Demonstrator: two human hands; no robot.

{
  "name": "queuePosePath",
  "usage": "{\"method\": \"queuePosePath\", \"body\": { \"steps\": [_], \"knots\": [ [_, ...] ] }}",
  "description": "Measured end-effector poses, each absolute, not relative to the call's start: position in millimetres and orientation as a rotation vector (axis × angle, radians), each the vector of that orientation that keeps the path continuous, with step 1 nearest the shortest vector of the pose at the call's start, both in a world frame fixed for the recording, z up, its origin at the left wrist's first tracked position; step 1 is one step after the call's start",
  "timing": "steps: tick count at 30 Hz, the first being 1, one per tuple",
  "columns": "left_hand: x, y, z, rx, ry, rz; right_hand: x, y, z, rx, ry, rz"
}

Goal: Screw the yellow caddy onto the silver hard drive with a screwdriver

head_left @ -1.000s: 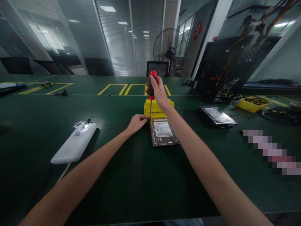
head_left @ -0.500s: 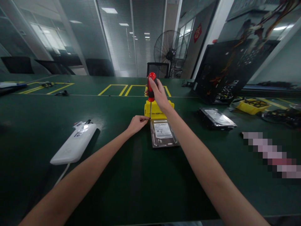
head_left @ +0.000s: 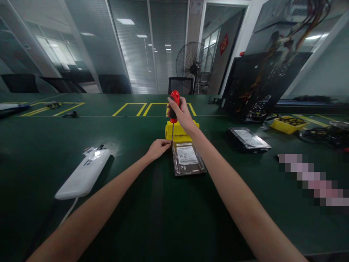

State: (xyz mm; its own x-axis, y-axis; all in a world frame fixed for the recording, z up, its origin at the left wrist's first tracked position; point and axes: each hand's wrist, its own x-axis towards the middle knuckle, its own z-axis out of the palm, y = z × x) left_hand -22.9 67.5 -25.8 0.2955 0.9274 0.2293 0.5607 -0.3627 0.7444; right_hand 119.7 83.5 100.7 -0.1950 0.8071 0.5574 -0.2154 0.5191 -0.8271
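Observation:
My right hand (head_left: 182, 112) is wrapped round the red and black handle of a screwdriver (head_left: 175, 95). The screwdriver stands nearly upright, its tip at the far left corner of a hard drive (head_left: 188, 155) lying flat with its white label up. Thumb and fingers of my left hand (head_left: 158, 149) are pinched together at that corner, right beside the tip; what they hold, if anything, is too small to make out. Just behind the drive sits a yellow plastic box (head_left: 178, 131), partly covered by my right hand and wrist.
A white power bank (head_left: 84, 174) with a cable lies at left. To the right are a second hard drive (head_left: 248, 139), a yellow tray (head_left: 288, 124) with dark parts, loose cables and a blurred-out object. A black computer case (head_left: 248, 87) stands at the back right of the green table (head_left: 131, 225).
The camera view has tilted and shifted slightly, so everything sits a little lower in the picture. Both hands and the screwdriver keep their places at the drive's corner.

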Motion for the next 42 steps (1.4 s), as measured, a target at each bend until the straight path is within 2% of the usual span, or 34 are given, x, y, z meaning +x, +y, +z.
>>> {"method": "queuePosePath", "body": {
  "steps": [22, 42],
  "knots": [
    [-21, 63, -20, 2.017, 1.321, 0.886, 119, 84, 100, -0.497, -1.559, 1.056],
    [-16, 55, -12, 2.244, 1.529, 0.743, 116, 94, 93, -0.573, -1.586, 0.856]
  ]
}}
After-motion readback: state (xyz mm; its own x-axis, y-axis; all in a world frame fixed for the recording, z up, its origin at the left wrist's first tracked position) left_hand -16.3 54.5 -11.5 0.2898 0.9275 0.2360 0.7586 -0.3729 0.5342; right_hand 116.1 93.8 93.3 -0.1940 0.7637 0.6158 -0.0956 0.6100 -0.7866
